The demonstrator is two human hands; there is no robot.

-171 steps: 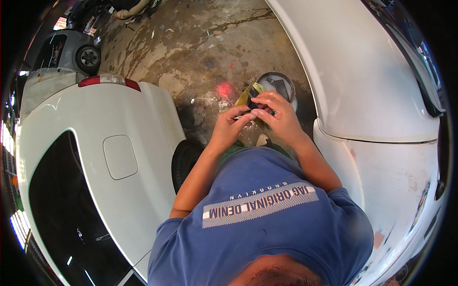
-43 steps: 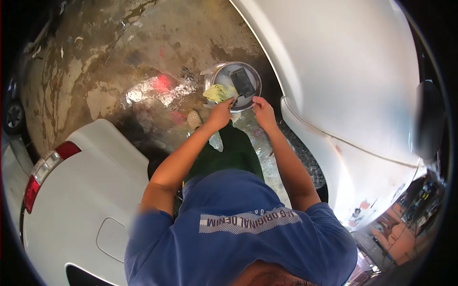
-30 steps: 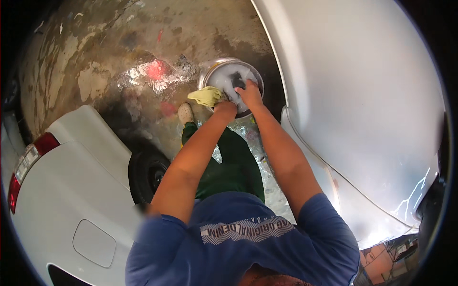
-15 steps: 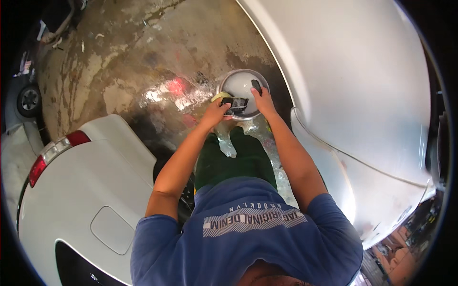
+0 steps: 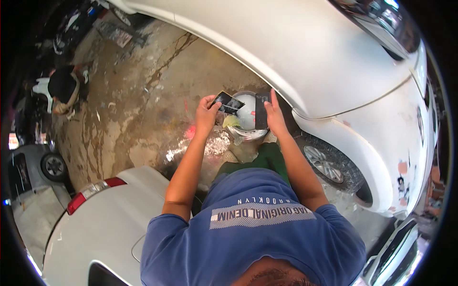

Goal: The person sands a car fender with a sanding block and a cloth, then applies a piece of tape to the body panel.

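Observation:
My left hand (image 5: pixel 206 113) is closed on a flat, glossy black rectangular piece (image 5: pixel 230 101), tilted over the left rim of a round metal basin (image 5: pixel 249 135). My right hand (image 5: pixel 275 117) grips a dark grey flat rectangular pad (image 5: pixel 261 112) at the basin's right side, its broad face showing. Both pieces look like sanding sheets or pads, but their exact kind cannot be made out. Cloudy whitish water (image 5: pixel 246 105) fills the basin between my hands. A yellow-green cloth (image 5: pixel 232 122) hangs over the basin's near-left rim.
A white car body (image 5: pixel 286 52) with patchy paint curves along the right, its wheel (image 5: pixel 324 164) close by my right arm. Another white car (image 5: pixel 109 224) stands behind on the left. Wet concrete floor (image 5: pixel 138 95) spreads ahead. A person in a black cap (image 5: pixel 63 85) crouches at far left.
My view has swung to the right. My hands have moved apart, the left raised off the basin's side. The right hand's pad has turned from edge-on to showing its broad face.

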